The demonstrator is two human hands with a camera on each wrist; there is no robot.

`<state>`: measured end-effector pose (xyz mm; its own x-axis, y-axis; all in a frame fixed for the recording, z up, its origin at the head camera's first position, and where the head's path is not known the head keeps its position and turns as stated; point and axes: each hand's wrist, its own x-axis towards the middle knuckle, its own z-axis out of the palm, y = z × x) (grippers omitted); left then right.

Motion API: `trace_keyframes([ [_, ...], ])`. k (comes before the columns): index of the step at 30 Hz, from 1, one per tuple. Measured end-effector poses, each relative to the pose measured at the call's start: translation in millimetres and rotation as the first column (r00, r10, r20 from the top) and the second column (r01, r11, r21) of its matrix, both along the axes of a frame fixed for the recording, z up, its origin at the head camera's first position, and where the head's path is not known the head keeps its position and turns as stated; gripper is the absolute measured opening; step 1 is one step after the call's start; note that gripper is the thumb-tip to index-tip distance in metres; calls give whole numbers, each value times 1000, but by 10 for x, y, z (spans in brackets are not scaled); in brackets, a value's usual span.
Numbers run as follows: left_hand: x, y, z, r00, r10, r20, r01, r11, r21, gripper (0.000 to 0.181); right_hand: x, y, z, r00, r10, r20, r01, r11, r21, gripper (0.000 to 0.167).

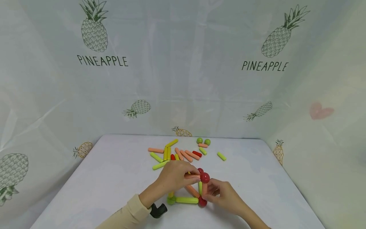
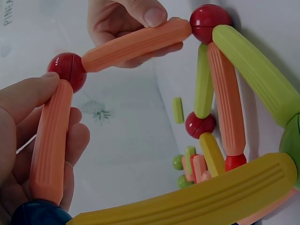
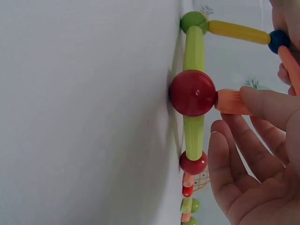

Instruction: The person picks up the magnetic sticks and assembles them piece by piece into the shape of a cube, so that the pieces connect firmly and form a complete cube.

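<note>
A frame of toy building rods and balls stands on the table. In the left wrist view my left hand (image 1: 176,174) holds an orange rod (image 2: 50,140), its thumb touching the upper red ball (image 2: 68,71). A blue ball (image 2: 40,213) meets that rod's other end and joins a yellow rod (image 2: 187,192). My right hand (image 1: 226,194) pinches an upright orange rod (image 2: 140,44) between thumb and fingers. This rod links the upper red ball to a lower red ball (image 3: 192,93) on the table. A lime rod (image 1: 187,200) runs from there to a green ball (image 1: 171,200).
Loose orange, yellow, lime and red rods lie beyond the frame, among them an orange rod (image 1: 155,150) and a lime rod (image 1: 221,156). Two green balls, one of them a green ball (image 1: 207,142), sit near the back edge. A patterned curtain (image 1: 183,79) hangs behind the table.
</note>
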<state>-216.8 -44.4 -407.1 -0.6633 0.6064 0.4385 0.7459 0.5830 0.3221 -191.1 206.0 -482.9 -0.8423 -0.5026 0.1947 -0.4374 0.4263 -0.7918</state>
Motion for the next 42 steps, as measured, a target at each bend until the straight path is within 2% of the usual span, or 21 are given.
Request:
trace_keyframes([
  [7, 5, 16, -4, 1000, -15, -20, 14, 1000, -2, 20, 10, -12, -20, 1000, 13, -4, -13, 1000, -26, 22],
  [17, 7, -110, 27, 999, -51, 12, 51, 998, -32, 23, 3, -18, -19, 999, 23, -42, -24, 1000, -10, 21],
  [20, 14, -200, 47, 997, -56, 53, 57, 998, -19, 22, -9, -15, -31, 998, 12, -62, -12, 1000, 3, 20],
  [23, 22, -289, 44, 991, -59, 123, 57, 998, 17, 25, -22, -5, -34, 997, -5, -77, 6, 1000, 17, 19],
  [27, 9, -372, -20, 977, -69, 203, 58, 996, 63, 30, -30, 20, -21, 997, -22, -75, 23, 1000, 17, 20],
  [30, 3, -425, -94, 969, -54, 241, 32, 995, 93, 31, -41, 36, -18, 997, -22, -75, 22, 1000, 6, 22],
  [36, 45, -546, -214, 948, -2, 317, -60, 981, 187, 34, -84, 63, -45, 994, -52, -92, 53, 999, 8, 25],
  [38, 69, -571, -238, 942, 1, 335, -75, 975, 207, 36, -103, 72, -54, 994, -63, -90, 64, 998, 6, 26],
  [42, 105, -577, -278, 940, -8, 342, -78, 969, 237, 37, -138, 88, -66, 995, -72, -68, 73, 997, 9, 26],
])
